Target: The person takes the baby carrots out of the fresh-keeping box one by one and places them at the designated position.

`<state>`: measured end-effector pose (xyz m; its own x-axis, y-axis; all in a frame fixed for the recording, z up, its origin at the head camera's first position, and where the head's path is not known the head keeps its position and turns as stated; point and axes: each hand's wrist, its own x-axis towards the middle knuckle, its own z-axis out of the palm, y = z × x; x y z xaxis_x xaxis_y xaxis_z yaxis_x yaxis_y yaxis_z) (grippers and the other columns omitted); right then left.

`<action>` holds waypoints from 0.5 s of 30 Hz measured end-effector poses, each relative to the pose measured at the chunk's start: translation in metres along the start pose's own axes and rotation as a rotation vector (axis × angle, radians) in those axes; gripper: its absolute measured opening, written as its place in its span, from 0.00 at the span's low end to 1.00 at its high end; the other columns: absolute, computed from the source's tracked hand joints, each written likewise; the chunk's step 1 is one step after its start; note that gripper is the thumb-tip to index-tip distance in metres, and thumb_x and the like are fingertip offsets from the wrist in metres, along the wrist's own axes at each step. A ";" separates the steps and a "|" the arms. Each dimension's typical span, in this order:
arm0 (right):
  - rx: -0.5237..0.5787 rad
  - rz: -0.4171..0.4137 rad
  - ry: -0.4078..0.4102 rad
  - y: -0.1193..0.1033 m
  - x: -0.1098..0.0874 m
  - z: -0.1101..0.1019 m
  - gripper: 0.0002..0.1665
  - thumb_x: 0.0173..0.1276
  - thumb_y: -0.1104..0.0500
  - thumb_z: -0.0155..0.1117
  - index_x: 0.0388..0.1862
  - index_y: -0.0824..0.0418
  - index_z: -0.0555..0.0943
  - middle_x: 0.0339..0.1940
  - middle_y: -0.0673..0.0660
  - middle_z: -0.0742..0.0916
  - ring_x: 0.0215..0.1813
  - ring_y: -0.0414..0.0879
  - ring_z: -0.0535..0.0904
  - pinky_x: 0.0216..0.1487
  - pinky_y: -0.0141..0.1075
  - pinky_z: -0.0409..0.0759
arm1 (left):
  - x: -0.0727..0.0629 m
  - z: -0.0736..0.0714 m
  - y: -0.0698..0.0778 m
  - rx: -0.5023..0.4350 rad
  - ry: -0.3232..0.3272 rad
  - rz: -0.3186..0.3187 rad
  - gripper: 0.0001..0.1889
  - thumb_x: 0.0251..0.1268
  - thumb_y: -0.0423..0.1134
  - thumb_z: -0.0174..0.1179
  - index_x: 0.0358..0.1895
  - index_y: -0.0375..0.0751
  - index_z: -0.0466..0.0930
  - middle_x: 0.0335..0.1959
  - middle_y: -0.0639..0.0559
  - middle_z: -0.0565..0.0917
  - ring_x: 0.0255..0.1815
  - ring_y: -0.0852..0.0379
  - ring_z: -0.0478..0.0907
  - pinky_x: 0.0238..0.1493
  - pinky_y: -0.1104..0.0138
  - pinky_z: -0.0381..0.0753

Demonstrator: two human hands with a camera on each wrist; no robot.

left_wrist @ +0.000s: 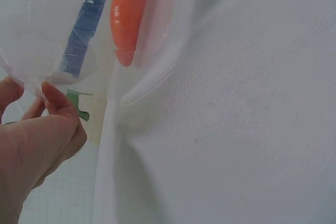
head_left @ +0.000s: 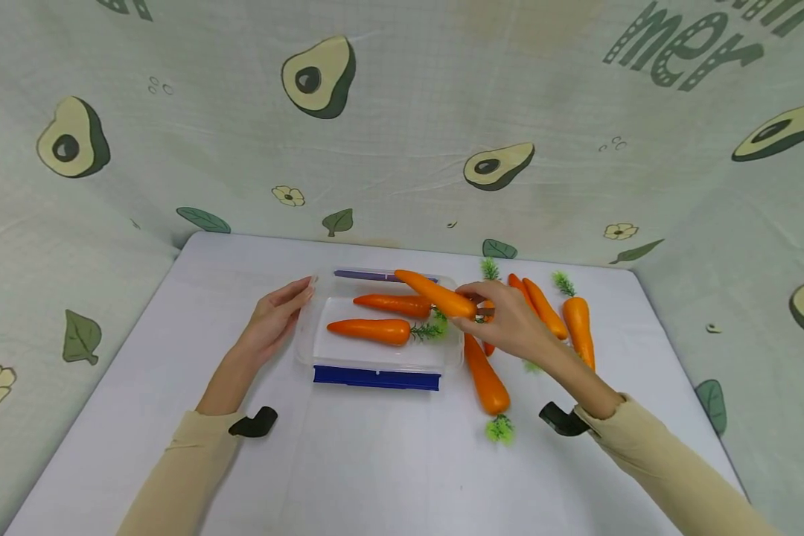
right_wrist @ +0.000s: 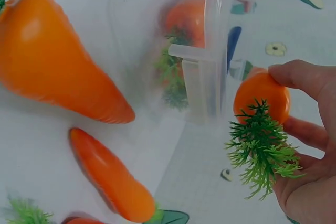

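1. The right hand (head_left: 505, 316) has its grip clamped on a fake carrot (head_left: 435, 294), which is held up over the far right part of the clear plastic box (head_left: 304, 346) in the head view
2. The right wrist view shows the held carrot's fluffy green top (right_wrist: 262, 150), which is hard to see in the head view
3. The left wrist view shows the left hand (left_wrist: 44, 137) with its grip pinched on a thin, see-through edge of the box
4. Two carrots (head_left: 368, 331) lie side by side in the box, thin tips to the left
5. The carrots are smooth and shiny, fat at one end; the box has round corners and a blue flap (head_left: 375, 378) on its near side
6. More carrots (head_left: 487, 383) lie on the white surface (head_left: 348, 461), right of the box
7. Behind hangs a pale cloth (head_left: 409, 97) with avocados, leaves and flowers on it
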<state>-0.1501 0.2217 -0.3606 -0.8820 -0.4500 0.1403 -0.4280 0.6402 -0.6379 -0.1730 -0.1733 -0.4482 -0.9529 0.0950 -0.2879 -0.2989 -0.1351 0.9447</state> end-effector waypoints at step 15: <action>0.099 0.117 0.122 0.021 -0.036 -0.006 0.28 0.63 0.60 0.79 0.61 0.67 0.82 0.51 0.60 0.87 0.51 0.53 0.84 0.52 0.47 0.86 | -0.001 0.001 0.001 -0.083 -0.027 0.007 0.32 0.78 0.40 0.59 0.80 0.37 0.60 0.81 0.45 0.60 0.76 0.56 0.61 0.79 0.60 0.57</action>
<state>-0.1289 0.2549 -0.3746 -0.9446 -0.2931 0.1475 -0.3047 0.6164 -0.7261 -0.1725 -0.1725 -0.4467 -0.9535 0.1206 -0.2763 -0.2969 -0.2167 0.9300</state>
